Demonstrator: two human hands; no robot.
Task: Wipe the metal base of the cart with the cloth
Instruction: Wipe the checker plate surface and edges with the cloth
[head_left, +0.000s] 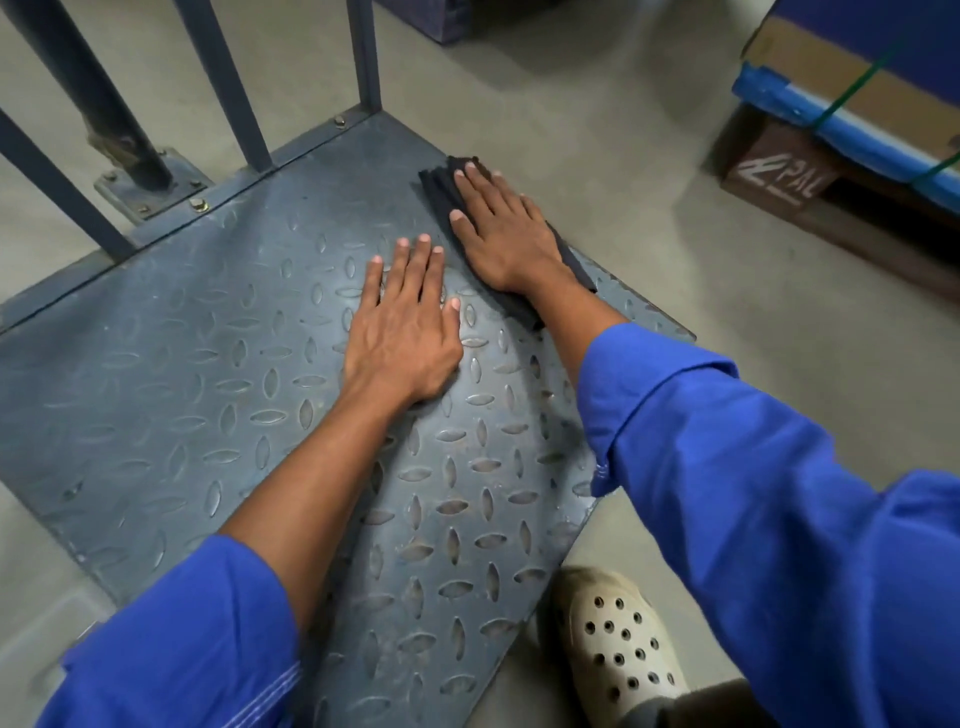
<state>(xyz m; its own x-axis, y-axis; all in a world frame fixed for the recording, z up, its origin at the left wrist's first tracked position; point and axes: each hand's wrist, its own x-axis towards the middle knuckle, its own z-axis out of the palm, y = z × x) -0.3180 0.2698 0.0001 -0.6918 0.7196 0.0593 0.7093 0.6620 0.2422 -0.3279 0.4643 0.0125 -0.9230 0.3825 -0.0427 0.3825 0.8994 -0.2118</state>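
1. Right grip (501, 236) lay flat on the cloth (439, 189), fingers straight and slightly spread, pressing it down rather than pinching it.
2. Left grip (402, 332) rested just beside it, palm down on bare plate, fingers straight and close together, holding nothing.
3. That cloth, dark and folded, sat at the far right corner of the metal base (182, 389), its ends showing beyond the fingertips and behind the wrist.
4. It looked soft, light and limp. Flat palm pressure probably suited it better than a pinch, since the raised tread would likely snag and bunch a loose edge.
5. By contrast, the metal base looked stiff and heavy, unlikely to shift under a push. Grime probably sat around the lugs, so firm strokes seemed needed.
6. Counted: one cloth, one metal base, two grips, three square uprights (226, 78) along the far edge, and one round post (91, 88) behind them.
7. Farther out on the floor (597, 104) were one pale perforated shoe (618, 644) at near right and one strapped pallet load (831, 124) at far right.
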